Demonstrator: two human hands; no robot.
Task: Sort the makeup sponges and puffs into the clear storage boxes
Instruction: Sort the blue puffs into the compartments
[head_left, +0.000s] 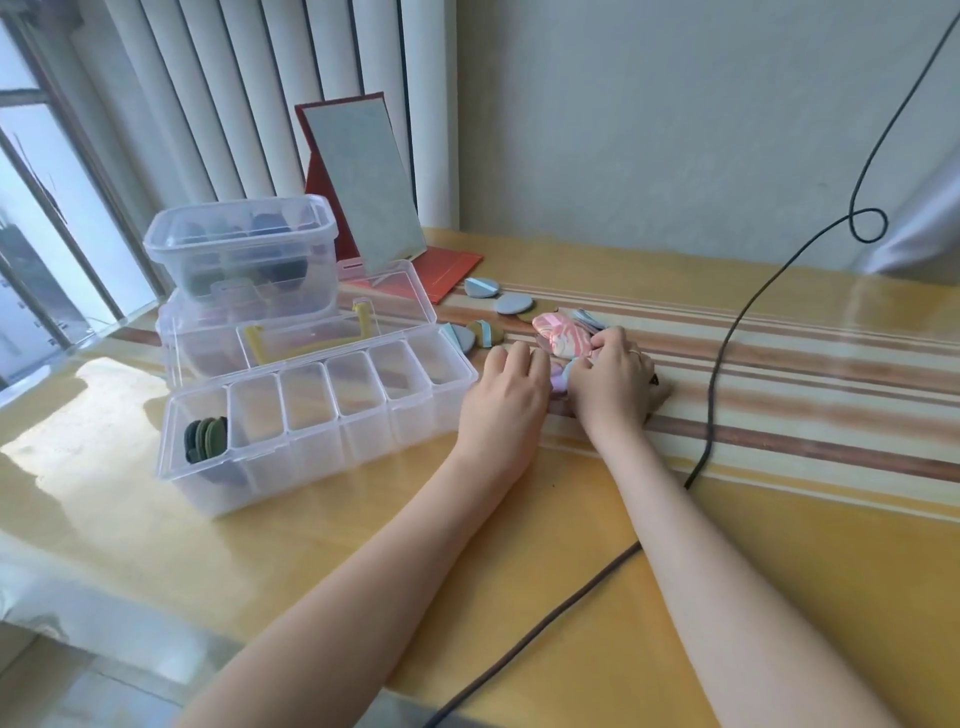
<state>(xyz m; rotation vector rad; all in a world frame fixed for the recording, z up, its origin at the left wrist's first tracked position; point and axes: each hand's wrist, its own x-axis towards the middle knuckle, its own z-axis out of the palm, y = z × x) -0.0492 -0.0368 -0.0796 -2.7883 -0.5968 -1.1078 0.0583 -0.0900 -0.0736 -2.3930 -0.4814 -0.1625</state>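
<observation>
Puffs: we see a small heap of makeup puffs (563, 338), pink marbled and pale blue ones on top, near the middle of the surface (519, 545), toward its far edge.
Loose puffs: two grey-blue rounds (511, 303) lie just beyond the heap; a blue one and an olive one (480, 332) lie between the heap and the boxes.
Left hand (506, 397): we see it palm down at the near side of the heap, fingers curled loosely onto the puffs; whether it grips one we cannot tell.
Right hand (613, 384): palm down beside the left, touching it, fingers bent over the heap; a lilac puff (558, 383) shows between the two hands. We cannot tell whether it pinches anything.
Divided box (311, 426): clear, lid open, six compartments in a row, toward the left edge of the surface; dark green puffs (207, 439) stand on edge in the leftmost compartment.
Tub (244, 254): clear, holding dark puffs, stacked on a second clear box (202, 338) behind the divided one.
Mirror (363, 182): red-backed, propped upright at the far edge.
Cable (722, 364): dark, running across the surface to the right of the hands.
</observation>
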